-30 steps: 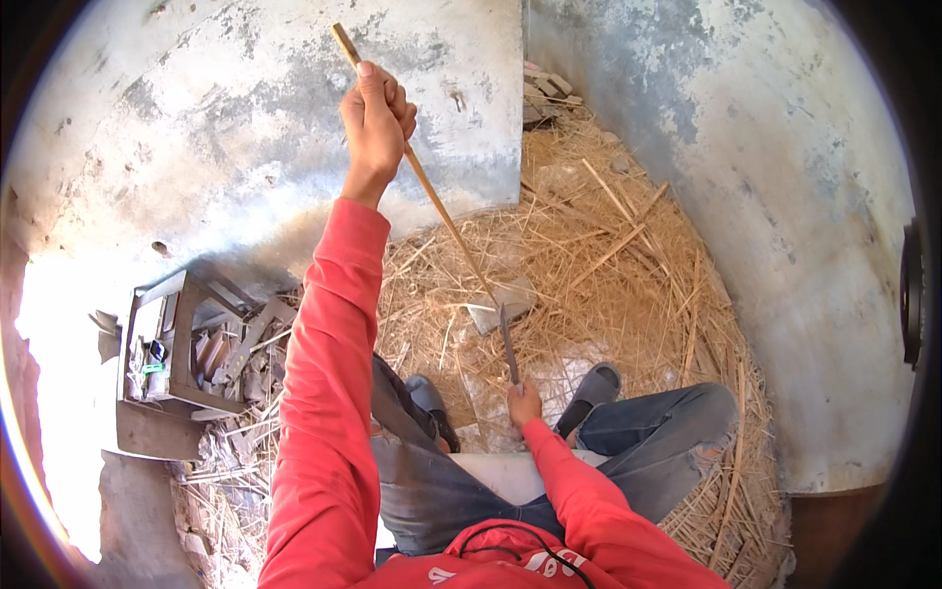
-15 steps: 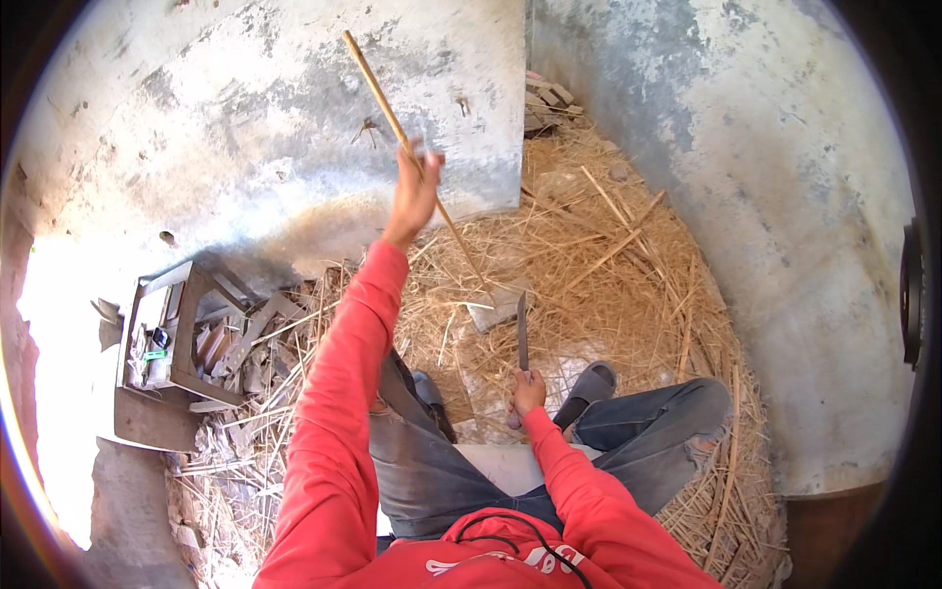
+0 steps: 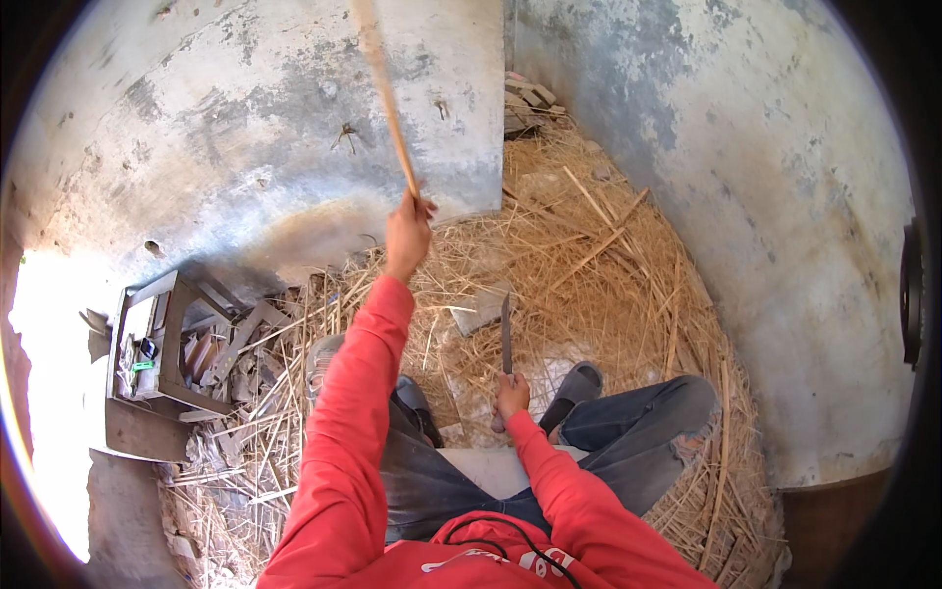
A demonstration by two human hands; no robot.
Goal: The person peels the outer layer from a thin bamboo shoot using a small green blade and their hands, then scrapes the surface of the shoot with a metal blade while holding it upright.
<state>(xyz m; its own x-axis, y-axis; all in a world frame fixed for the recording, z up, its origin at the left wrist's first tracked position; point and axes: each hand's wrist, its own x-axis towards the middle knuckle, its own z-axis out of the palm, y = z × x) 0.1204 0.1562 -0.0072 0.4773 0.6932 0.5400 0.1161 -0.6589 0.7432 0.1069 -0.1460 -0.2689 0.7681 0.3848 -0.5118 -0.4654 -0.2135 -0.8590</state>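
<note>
In the head view, the left hand was beyond the grey slab and to its left, with its fingers closed on the lower part of the stick, whose upper end was blurred. The right hand, nearer to the body than the slab, gripped the knife; its blade reached the slab's right edge – apart from the stick. For good work, I think, the blade should be kept steady, and the left fingers away from its edge.

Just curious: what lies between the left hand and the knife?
Between left hand and knife, the head view shows straw-coloured slivers and a flat grey slab.
</note>
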